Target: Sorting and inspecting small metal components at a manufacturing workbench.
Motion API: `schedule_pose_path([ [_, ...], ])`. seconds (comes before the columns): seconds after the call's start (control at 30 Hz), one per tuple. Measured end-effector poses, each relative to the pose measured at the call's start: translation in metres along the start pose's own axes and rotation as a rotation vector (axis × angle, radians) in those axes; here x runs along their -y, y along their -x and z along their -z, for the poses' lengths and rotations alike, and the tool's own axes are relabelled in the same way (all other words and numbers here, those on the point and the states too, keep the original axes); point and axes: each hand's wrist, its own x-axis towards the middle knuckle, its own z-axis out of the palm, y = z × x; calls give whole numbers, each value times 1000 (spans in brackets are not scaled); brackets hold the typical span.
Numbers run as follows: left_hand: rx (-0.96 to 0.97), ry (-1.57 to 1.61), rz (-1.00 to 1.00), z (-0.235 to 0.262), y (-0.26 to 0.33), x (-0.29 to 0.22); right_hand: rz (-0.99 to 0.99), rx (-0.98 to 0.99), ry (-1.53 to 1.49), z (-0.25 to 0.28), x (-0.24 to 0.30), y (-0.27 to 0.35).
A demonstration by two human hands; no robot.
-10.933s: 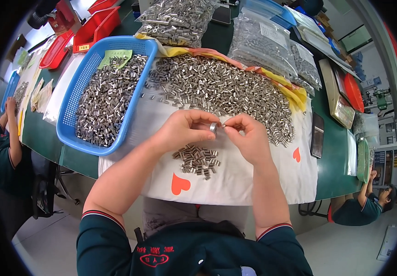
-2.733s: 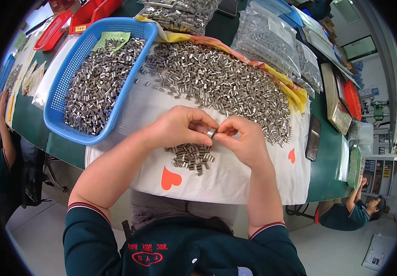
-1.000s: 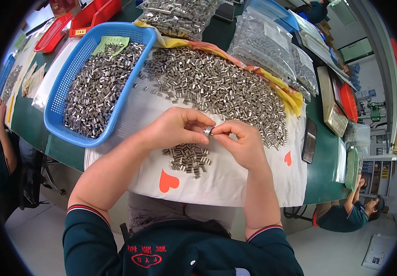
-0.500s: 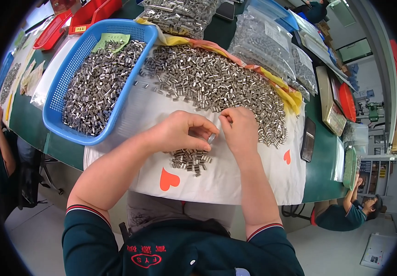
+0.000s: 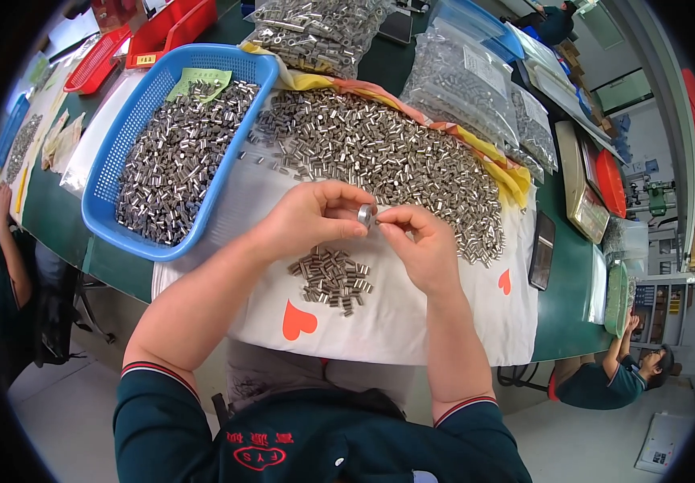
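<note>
My left hand (image 5: 315, 216) grips a short, shiny metal ring (image 5: 365, 214) between thumb and fingers, above the cloth. Right beside the ring, my right hand (image 5: 418, 241) is closed in a pinch. A small metal piece (image 5: 378, 223) shows at its fingertips, mostly covered by them. Below my hands lies a small pile of metal cylinders (image 5: 331, 278) on the white cloth (image 5: 395, 322), which has red hearts on it. Beyond them spreads a large heap of similar short cylinders (image 5: 379, 145).
A blue basket (image 5: 94, 189) full of cylinders, with a green slip, stands to the left. Bags of metal parts (image 5: 460, 80) line the back, behind a yellow-orange cloth edge (image 5: 516, 181). A phone (image 5: 541, 249) lies at the right. Other people sit at both sides.
My right hand has come down and its fingertips now meet the ring in my left hand. My left hand has lifted slightly, uncovering more of the small pile.
</note>
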Motion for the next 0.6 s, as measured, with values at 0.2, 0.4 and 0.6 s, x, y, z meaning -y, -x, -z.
schedule_pose_path([
  [0.2,12,-73,-22,-2,0,1,105,17,86,-4,4,0],
  [0.4,-20,-80,-2,-3,2,0,183,-36,204,-11,14,4],
  [0.6,46,-75,15,-3,2,-2,98,92,141,4,14,2],
])
